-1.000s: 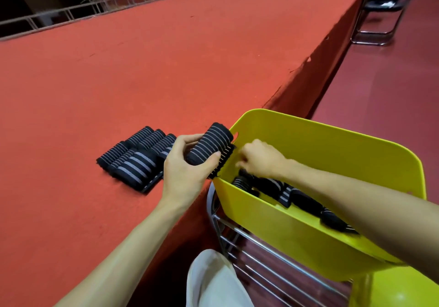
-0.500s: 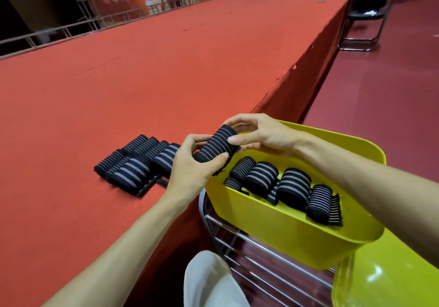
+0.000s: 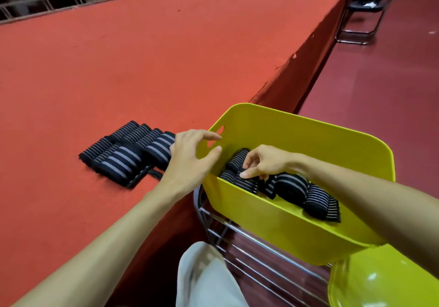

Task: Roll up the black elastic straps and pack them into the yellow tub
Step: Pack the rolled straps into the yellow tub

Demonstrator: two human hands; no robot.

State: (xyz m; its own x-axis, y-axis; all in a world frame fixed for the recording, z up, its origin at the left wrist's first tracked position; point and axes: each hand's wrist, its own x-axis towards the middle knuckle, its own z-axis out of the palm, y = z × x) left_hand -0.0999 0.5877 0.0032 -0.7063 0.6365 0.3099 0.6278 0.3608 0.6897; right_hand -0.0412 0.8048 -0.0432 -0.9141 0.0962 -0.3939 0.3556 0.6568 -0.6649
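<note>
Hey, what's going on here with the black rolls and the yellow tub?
A person is packing rolled elastic straps into the yellow tub. The right hand is inside the tub, gripping one roll at the left end of the packed row. The left hand hovers open beside the tub's rim, holding nothing. A batch of unpacked rolls lies on the red table to the left.

L grip (image 3: 190,161) emptied; roll (image 3: 238,157) now in tub (image 3: 308,126)

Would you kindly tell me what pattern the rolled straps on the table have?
The rolled straps are black with pale grey stripes; head view.
</note>
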